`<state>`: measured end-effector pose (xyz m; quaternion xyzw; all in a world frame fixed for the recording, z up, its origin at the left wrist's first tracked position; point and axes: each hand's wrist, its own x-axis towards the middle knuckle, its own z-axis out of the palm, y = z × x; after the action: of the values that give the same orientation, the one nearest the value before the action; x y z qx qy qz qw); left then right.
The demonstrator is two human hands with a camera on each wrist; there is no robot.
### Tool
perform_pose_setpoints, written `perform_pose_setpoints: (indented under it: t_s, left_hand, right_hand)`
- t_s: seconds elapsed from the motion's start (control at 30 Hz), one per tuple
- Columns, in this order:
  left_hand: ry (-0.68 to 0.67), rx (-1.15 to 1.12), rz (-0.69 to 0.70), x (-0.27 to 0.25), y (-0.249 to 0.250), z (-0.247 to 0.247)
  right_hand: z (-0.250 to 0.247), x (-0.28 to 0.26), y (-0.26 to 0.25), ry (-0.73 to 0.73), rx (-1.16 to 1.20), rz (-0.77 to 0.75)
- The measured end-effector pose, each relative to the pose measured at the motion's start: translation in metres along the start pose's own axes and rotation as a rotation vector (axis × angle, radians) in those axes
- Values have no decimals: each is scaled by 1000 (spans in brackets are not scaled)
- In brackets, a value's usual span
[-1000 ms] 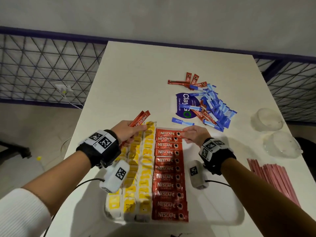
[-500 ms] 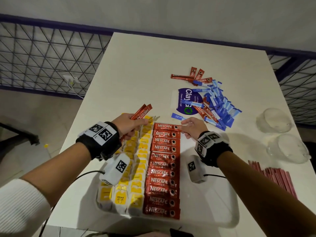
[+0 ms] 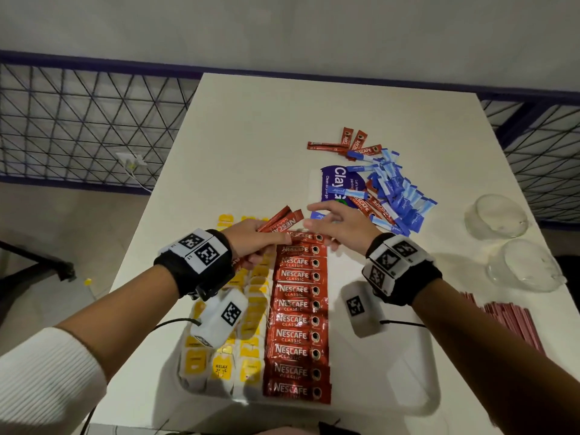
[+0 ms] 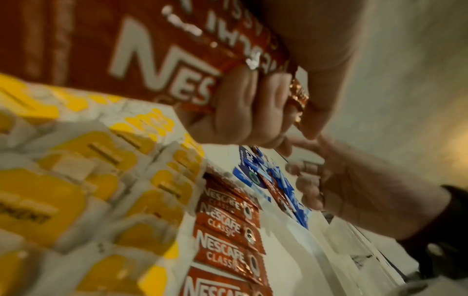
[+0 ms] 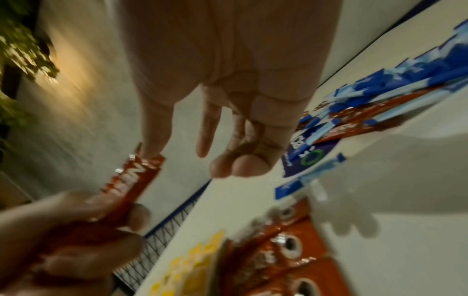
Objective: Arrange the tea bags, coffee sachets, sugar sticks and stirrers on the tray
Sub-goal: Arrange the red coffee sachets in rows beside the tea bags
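Right now the left hand [image 3: 251,243] is curled round a small bunch of red coffee sachets [image 3: 282,221], their free ends sticking out past the thumb and slanting up toward the far right; the left wrist view shows the fingers [image 4: 243,104] wrapped tight about the foil. Just beside it the right hand [image 3: 340,227] is lifted off the table with its fingers loose and spread, holding nothing, its thumb tip reaching toward the ends of the gripped sachets; whether it touches them I cannot tell. Both hands hang over the far end of the white tray [image 3: 392,400], which lies at the near edge of the white table [image 3: 266,127]. On the tray a neat column of red sachets [image 3: 298,318] runs from near to far, each overlapping the next, and to its left lie rows of yellow tea bags [image 3: 251,368], partly hidden by the left wrist. The right part of the tray is bare. Beyond the right hand, on the table, sits a loose heap of blue sugar sticks [image 3: 398,193] mixed with a few more red sachets, partly lying on a purple packet [image 3: 335,183]. A few red sachets [image 3: 348,142] lie apart at the heap's far side. Right of the tray, a bundle of pink stirrers [image 3: 514,324] lies on the table, and farther off stand two clear glass cups [image 3: 499,215].
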<state>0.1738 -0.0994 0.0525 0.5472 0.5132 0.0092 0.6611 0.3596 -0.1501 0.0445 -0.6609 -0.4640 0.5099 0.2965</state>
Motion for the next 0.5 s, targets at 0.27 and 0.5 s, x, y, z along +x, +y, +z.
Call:
perform_pose_setpoints:
  t_s: [0.27, 0.5]
  left_hand:
    - [-120, 22, 70, -2, 5, 16]
    - [61, -45, 52, -1, -6, 3]
  right_hand:
    - [-1, -10, -2, 59, 102, 9]
    - [-21, -24, 3, 174, 436, 63]
